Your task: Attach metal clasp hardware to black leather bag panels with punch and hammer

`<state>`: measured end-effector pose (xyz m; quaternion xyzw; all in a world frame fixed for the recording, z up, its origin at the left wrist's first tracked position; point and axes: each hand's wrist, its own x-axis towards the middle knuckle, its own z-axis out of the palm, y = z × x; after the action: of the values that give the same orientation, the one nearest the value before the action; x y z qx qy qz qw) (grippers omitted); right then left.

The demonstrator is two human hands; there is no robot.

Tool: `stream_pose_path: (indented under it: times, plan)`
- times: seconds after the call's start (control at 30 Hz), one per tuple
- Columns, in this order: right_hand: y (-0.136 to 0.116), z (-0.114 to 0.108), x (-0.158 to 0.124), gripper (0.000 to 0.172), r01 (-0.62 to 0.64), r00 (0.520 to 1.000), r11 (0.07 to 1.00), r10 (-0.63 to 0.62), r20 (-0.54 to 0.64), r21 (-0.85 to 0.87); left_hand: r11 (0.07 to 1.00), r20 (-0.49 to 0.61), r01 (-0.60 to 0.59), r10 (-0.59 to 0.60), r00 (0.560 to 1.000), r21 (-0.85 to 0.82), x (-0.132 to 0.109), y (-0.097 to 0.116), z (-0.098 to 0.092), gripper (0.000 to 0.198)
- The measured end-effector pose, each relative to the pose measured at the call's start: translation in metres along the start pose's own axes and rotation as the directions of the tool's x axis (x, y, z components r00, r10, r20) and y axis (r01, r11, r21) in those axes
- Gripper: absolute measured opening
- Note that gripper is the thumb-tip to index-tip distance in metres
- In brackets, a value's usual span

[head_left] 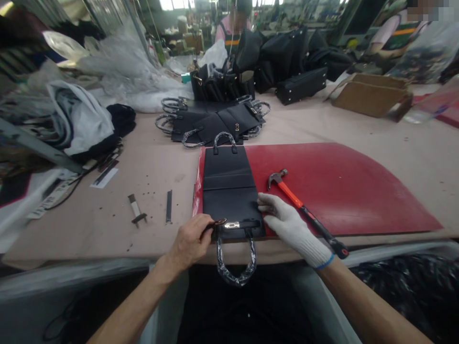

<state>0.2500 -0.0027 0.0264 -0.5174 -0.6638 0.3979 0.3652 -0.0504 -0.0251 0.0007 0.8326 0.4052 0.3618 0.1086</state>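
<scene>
A flat black bag panel [229, 200] lies on the red mat [344, 191], with one plastic-wrapped handle [225, 137] at its far end and another handle [236, 277] hanging over the table's front edge. Near its front a strap with a gold metal clasp [232, 225] runs across. My bare left hand [193, 241] pinches the strap's dark left end between thumb and fingers. Gloved in white, my right hand [287, 224] rests at the panel's right edge, fingers apart, holding nothing. Right of it a claw hammer [301, 205] with an orange and black handle lies on the mat.
On the left of the table [158, 167] lie a small metal tool [136, 210] and a dark strip [169, 207]. Farther back are a stack of black panels [215, 122], black bags [287, 62] and a cardboard box [373, 95]. Two people are beyond the table.
</scene>
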Motion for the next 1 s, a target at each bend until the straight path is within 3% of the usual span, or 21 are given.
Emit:
stream_pose_path:
  times: [0.1,0.2,0.3,0.53,0.77,1.0]
  plan:
    - [-0.013,0.005,-0.004,0.058,0.118,0.992,0.962,-0.103,0.071,-0.248,0.993,0.043,-0.081,0.078,0.996,0.09,-0.001,0.002,0.004,0.035]
    - [-0.03,0.012,-0.007,0.048,0.285,0.953,0.792,-0.175,0.245,-0.54,0.977,0.078,-0.119,0.107,0.991,0.18,0.0,0.006,0.009,0.043]
    - [-0.041,0.017,-0.003,0.04,0.387,0.911,0.641,-0.152,0.384,-0.663,0.982,0.073,-0.1,0.09,0.993,0.157,0.0,0.007,0.01,0.033]
    - [-0.045,0.015,0.016,0.03,0.483,0.853,0.57,-0.133,0.505,-0.665,0.971,0.115,-0.069,0.097,0.989,-0.23,0.001,-0.01,-0.004,0.03]
    - [-0.033,0.038,0.009,0.011,0.555,0.822,0.441,-0.165,0.545,-0.705,0.97,0.1,-0.151,0.172,0.98,-0.189,0.002,-0.01,-0.002,0.033]
    - [0.004,0.017,0.008,0.026,0.669,0.733,0.633,-0.476,0.485,-0.39,0.976,0.078,-0.136,0.15,0.986,-0.168,-0.002,-0.012,0.002,0.033]
